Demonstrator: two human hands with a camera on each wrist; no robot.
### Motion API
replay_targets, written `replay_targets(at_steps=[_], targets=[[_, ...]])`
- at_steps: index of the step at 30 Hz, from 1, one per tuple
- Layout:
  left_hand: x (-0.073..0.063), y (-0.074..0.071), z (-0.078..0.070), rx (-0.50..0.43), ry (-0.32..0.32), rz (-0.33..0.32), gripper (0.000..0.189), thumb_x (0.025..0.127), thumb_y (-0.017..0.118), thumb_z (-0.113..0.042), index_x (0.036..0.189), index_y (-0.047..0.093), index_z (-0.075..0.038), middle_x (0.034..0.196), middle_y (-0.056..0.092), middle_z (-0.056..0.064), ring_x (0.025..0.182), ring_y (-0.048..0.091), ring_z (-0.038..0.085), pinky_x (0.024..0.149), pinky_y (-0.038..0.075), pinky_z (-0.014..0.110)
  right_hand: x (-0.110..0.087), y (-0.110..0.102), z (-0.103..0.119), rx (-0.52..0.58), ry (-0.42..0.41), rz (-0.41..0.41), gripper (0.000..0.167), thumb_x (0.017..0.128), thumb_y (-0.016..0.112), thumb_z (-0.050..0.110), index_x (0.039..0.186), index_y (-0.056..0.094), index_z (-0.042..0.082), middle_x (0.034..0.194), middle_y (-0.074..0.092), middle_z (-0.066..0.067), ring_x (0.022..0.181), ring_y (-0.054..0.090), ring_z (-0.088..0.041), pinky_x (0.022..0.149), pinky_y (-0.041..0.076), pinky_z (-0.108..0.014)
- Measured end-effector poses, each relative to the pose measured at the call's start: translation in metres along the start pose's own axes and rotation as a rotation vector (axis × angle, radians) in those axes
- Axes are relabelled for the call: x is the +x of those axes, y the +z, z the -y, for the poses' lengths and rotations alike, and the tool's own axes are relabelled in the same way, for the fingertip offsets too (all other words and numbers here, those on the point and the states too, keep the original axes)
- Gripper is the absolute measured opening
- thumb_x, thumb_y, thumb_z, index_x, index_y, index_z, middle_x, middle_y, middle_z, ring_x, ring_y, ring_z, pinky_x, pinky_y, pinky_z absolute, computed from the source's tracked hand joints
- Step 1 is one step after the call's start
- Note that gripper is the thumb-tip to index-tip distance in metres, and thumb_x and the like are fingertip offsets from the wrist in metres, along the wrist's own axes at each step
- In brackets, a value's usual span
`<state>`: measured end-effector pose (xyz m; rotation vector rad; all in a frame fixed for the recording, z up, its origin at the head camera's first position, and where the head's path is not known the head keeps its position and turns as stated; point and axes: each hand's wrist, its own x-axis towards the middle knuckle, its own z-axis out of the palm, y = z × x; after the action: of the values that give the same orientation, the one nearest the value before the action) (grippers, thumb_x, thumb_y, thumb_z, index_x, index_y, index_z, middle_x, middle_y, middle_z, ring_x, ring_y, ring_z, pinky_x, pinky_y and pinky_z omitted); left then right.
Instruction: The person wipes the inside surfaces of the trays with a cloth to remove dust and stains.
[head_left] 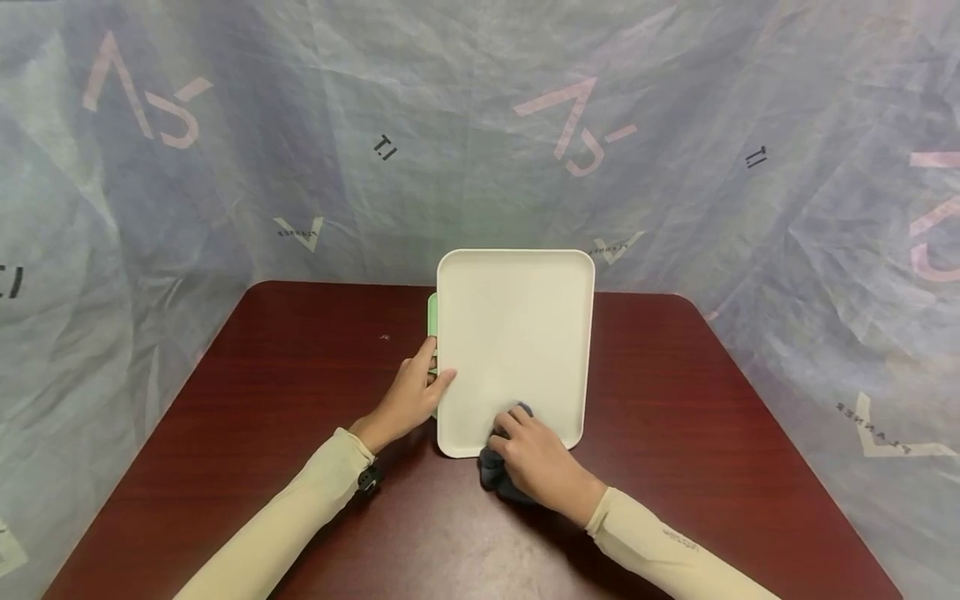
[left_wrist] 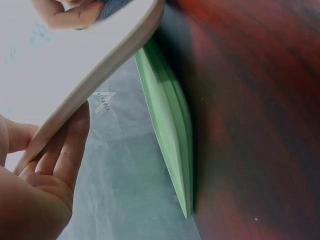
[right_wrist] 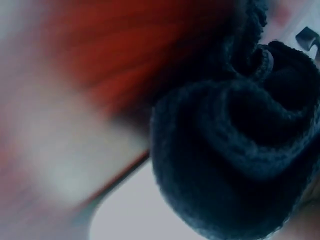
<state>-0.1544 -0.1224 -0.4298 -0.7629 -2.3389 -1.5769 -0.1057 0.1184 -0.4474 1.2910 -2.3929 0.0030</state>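
A white rectangular tray with rounded corners stands tilted up, its flat face toward me. My left hand grips its left edge, thumb on the face and fingers behind, as the left wrist view also shows. In my right hand is a bunched dark cloth, held against the lower part of the tray's face. The cloth fills much of the right wrist view in loose folds. Behind the white tray lies a green tray, mostly hidden in the head view.
The dark red wooden table extends on both sides of the trays. A grey printed fabric sheet hangs behind the table and along its sides. A dark watch sits on the left wrist.
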Motion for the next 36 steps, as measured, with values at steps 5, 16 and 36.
replay_targets(at_steps=[5,16,36], targets=[[0.001,0.001,0.001,-0.025,0.009,-0.004,0.032,0.102,0.055,-0.005,0.132,0.045,-0.005,0.111,0.069,0.021,0.085,0.073,0.027,0.068,0.059,0.032,-0.020,-0.002,-0.016,0.029,0.066,-0.007,0.022,0.074,0.070,-0.004,0.085,0.071,0.014,0.098,0.057,-0.003,0.090,0.049,-0.022,0.072,0.051,-0.031],[0.000,0.003,0.002,-0.052,0.005,0.010,0.036,0.102,0.054,-0.003,0.135,0.043,-0.005,0.114,0.068,0.022,0.087,0.073,0.027,0.068,0.059,0.033,-0.059,-0.009,-0.037,0.092,0.237,-0.033,0.028,0.071,0.076,-0.008,0.088,0.073,0.014,0.101,0.058,-0.003,0.089,0.053,-0.019,0.066,0.052,-0.031],[0.003,-0.023,0.004,0.085,-0.116,-0.339,0.025,0.105,0.050,-0.012,0.129,0.053,-0.005,0.105,0.067,0.017,0.084,0.064,0.025,0.070,0.052,0.038,-0.104,-0.025,-0.074,0.208,0.558,0.203,0.036,0.074,0.076,-0.007,0.107,0.071,0.006,0.101,0.062,-0.009,0.094,0.058,-0.028,0.071,0.052,-0.041]])
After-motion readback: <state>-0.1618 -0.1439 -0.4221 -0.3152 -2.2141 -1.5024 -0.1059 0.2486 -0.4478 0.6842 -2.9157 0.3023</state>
